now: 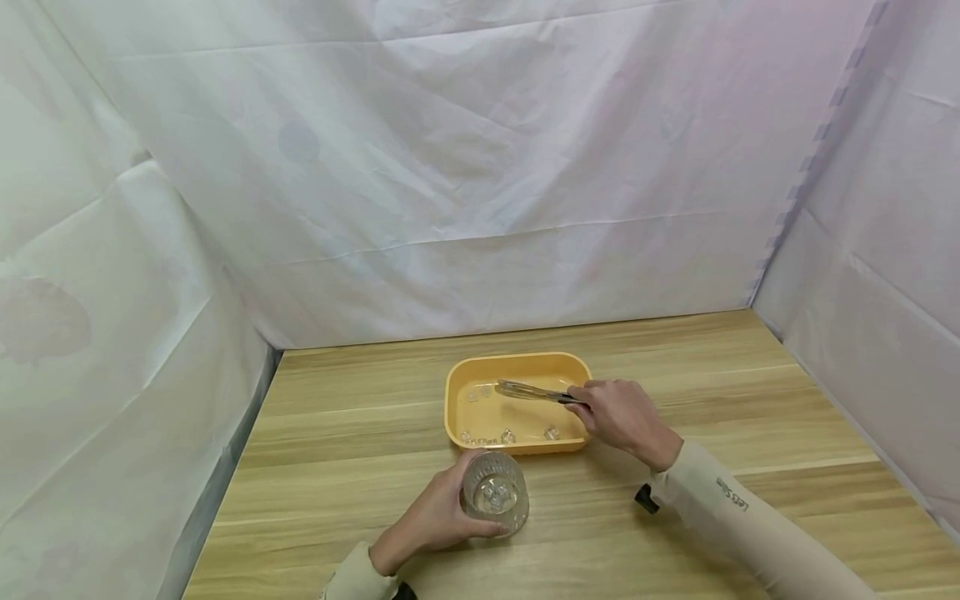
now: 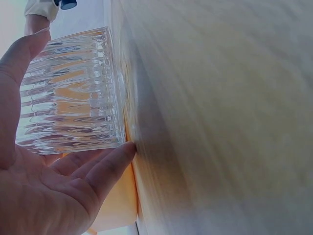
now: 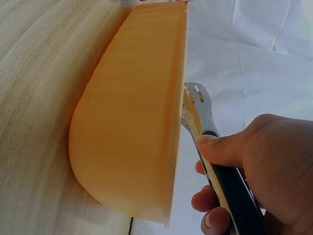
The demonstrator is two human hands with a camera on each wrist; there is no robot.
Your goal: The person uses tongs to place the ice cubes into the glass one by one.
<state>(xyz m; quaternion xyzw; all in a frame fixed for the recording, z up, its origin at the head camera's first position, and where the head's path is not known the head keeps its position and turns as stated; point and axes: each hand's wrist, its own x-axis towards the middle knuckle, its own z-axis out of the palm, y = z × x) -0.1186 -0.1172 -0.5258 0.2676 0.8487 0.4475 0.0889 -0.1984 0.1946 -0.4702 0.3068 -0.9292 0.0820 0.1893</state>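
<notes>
Gripping ribbed glass tumbler (image 2: 71, 93) near with left hand (image 1: 438, 510), metal tongs (image 1: 531, 392) over far yellow tray (image 3: 127, 117) with right hand (image 1: 624, 417), best to pinch clear cubes (image 1: 552, 433) squarely!

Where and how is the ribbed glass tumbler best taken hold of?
Probably round its outer wall, from the person's left, where the left hand grips it. The ribbed glass tumbler has its mouth facing up with clear cubes inside, so keep fingers off the opening; the yellow tub crowds the far side.
</notes>
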